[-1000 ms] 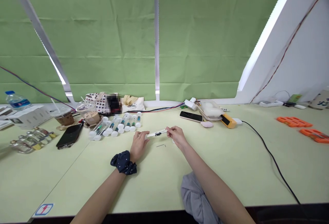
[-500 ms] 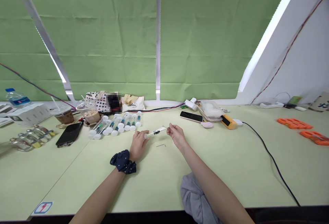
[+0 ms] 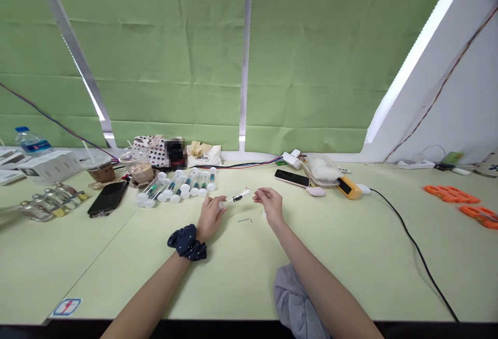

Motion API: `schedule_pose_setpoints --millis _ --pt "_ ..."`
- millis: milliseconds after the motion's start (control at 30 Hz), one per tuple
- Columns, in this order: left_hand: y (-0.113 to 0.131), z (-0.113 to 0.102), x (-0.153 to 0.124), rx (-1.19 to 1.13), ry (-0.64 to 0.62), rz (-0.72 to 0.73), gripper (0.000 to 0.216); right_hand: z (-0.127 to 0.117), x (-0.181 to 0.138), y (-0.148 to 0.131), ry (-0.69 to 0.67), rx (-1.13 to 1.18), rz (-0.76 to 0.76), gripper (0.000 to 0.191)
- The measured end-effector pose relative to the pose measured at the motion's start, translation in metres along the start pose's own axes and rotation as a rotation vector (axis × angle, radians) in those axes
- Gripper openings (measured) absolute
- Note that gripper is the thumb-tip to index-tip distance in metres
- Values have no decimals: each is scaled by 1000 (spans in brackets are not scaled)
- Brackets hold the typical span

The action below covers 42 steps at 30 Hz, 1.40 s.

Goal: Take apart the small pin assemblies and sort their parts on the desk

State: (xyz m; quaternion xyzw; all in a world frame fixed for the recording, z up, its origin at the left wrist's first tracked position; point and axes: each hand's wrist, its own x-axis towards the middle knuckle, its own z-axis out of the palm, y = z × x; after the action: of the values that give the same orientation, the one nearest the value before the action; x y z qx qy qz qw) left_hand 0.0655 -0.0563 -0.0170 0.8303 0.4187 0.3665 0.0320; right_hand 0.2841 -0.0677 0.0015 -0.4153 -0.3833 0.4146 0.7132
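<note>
A clear tube [image 3: 238, 197] with a dark band is held between the two hands, slanted, above the table [image 3: 218, 287]. Its left end is gripped by the fingers of the left hand [image 3: 210, 218]. A thin rod [image 3: 253, 189] is pinched between the fingertips of the right hand [image 3: 271, 206] at the tube's right end; whether rod and tube touch cannot be told. A hex key [image 3: 245, 220] is seen just on the near side of the tube. Capped tubes [image 3: 176, 199] are laid in a row, far left; a phone [image 3: 291, 178] is placed far right.
</note>
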Motion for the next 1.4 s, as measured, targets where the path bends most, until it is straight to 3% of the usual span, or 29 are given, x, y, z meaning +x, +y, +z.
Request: schedule_pose_setpoints --millis 200,367,600,767,833,900,1000,1067,1133,1233,1400 --pt "-8 4 -1 20 8 -6 29 2 -1 4 -193 -251 -42 25" --pt "-14 6 0 16 58 -78 30 0 -1 8 -233 -493 -65 27" --pt "-21 5 0 -38 101 -212 31 -4 -6 6 -726 -1118 -177 10" --pt "-22 8 1 -90 83 -228 32 0 -9 9 -858 -1291 -217 9" --pt "-22 8 1 -101 75 -218 32 0 -10 8 -859 -1329 -240 10" --pt "-23 8 1 -104 68 -204 32 -1 -9 5 -778 -1302 -213 12" --pt "-23 7 0 -103 49 -169 32 -6 -1 -5 -493 -1107 -170 15" --pt "-22 7 0 -107 31 -140 32 -11 6 -13 -308 -943 -251 15" --pt "-21 6 0 -113 7 -115 32 -16 13 -20 -235 -832 -373 15" --pt "-16 4 0 -118 -41 -86 32 -20 17 -26 -306 -781 -476 17" --pt "-6 -2 1 -164 -105 -12 31 -12 10 -22 -484 -708 -446 14"
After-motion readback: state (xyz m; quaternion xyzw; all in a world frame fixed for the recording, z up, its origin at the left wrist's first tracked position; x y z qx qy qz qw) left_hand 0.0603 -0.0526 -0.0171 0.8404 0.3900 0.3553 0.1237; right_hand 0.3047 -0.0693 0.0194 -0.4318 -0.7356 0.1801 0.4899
